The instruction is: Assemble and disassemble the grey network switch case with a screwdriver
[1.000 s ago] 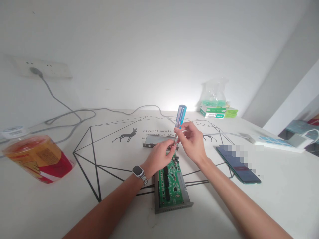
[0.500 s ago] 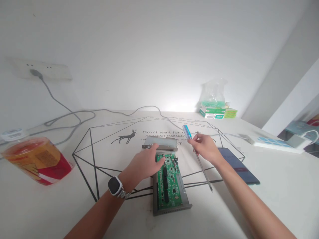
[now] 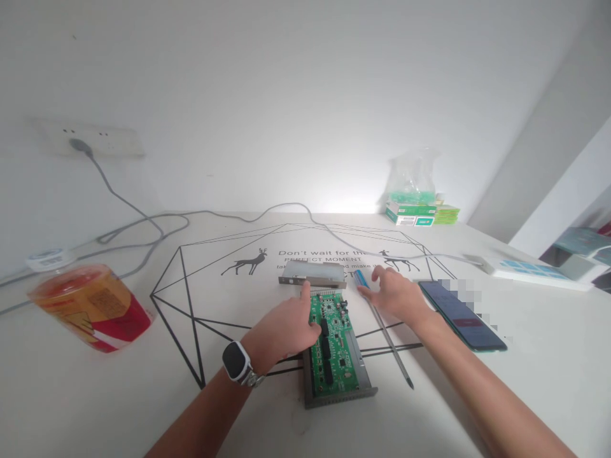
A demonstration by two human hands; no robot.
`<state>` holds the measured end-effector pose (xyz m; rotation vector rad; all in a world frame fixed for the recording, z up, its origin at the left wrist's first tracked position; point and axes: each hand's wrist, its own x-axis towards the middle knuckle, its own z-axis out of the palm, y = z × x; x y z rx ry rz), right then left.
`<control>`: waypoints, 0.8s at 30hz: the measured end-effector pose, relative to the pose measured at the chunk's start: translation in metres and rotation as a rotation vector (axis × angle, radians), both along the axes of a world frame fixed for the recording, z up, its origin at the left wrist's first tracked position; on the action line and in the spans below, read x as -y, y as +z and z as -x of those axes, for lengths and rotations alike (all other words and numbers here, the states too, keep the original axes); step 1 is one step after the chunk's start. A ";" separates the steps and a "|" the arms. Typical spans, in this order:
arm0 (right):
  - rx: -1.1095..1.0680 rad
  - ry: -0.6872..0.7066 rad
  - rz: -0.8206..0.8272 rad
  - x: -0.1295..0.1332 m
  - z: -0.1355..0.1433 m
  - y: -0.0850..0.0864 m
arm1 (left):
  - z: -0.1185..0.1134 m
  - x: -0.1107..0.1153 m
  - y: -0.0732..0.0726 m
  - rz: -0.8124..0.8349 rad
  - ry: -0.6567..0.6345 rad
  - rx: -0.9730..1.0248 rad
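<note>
Blocked beyond the circuit board (image 3: 342, 346) by the metal cover (image 3: 312, 275), over its left edge by the left hand (image 3: 284, 324), and to its right by the screwdriver (image 3: 386, 330), right hand (image 3: 395, 294) and, farther out, the phone (image 3: 463, 318). Passable before it, across bare bench (image 3: 281, 429); narrow between it and the screwdriver.

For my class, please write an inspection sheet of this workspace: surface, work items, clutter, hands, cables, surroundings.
Surface: white table with black printed lines and lettering.
Work items: circuit board in an open metal case; metal piece just beyond; screwdriver to the right.
Clutter: phone at right, bottle at left, boxes and plastic bag at back.
Hands: left hand at the board's left edge; right hand at the screwdriver's handle, grip unclear.
Cables: grey cable from wall socket, looping on the table.
Surroundings: pale wall behind.
</note>
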<state>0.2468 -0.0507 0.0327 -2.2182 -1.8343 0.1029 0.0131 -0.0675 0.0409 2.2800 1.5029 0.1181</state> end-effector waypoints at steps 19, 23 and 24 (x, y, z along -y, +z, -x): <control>-0.432 0.467 -0.206 -0.050 0.033 0.004 | -0.009 -0.005 -0.012 -0.141 0.044 -0.067; -0.440 0.385 -0.517 -0.027 0.013 0.001 | -0.011 -0.009 -0.011 -0.150 0.121 -0.023; -0.428 0.371 -0.538 -0.023 0.009 0.001 | -0.010 -0.010 -0.010 -0.149 0.148 -0.015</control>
